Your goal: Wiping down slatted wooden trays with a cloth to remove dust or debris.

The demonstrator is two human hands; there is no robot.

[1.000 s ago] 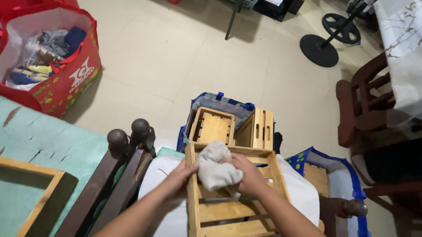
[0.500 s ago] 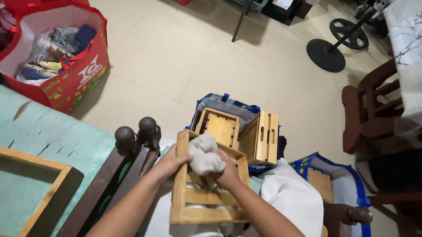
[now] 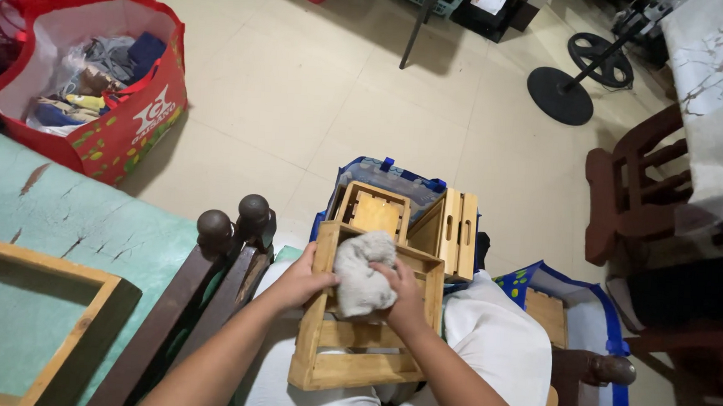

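Steadying a slatted wooden crate [image 3: 351, 344] on the lap, the left hand [image 3: 300, 281] grips its side while the right hand [image 3: 398, 290] presses a grey cloth [image 3: 361, 271] inside; looser grip could tip it floorward.

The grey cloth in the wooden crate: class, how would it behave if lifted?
The grey cloth looks crumpled under the right hand, so probably floppy and light. It likely drapes rather than rolls, and seems unlikely to break.

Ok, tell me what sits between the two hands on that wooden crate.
In the head view, a crumpled grey cloth lies between the left hand and right hand, pressed against the wooden crate.
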